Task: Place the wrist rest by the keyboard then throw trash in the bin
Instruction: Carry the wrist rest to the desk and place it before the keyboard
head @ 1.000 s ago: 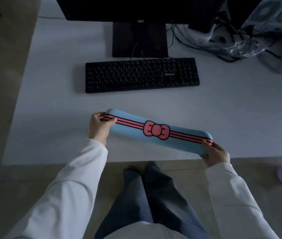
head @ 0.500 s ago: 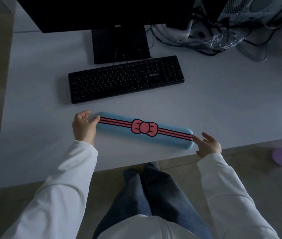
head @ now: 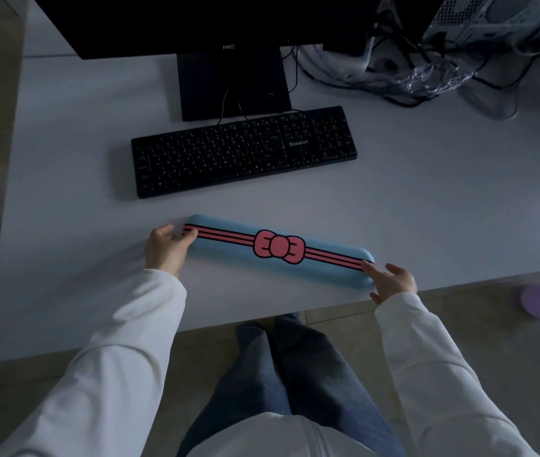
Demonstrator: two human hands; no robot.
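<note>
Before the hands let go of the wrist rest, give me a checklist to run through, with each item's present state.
1. Wrist rest lying flat on the desk: ok.
2. Wrist rest close against the keyboard: not ok, a strip of bare desk lies between them.
3. Wrist rest parallel to the keyboard: not ok, its right end sits nearer the desk edge.
4. Left hand on the left end: ok, fingers curled over it.
5. Right hand on the right end: ok, open, fingertips touching.
6. Trash and bin located: cannot tell.
</note>
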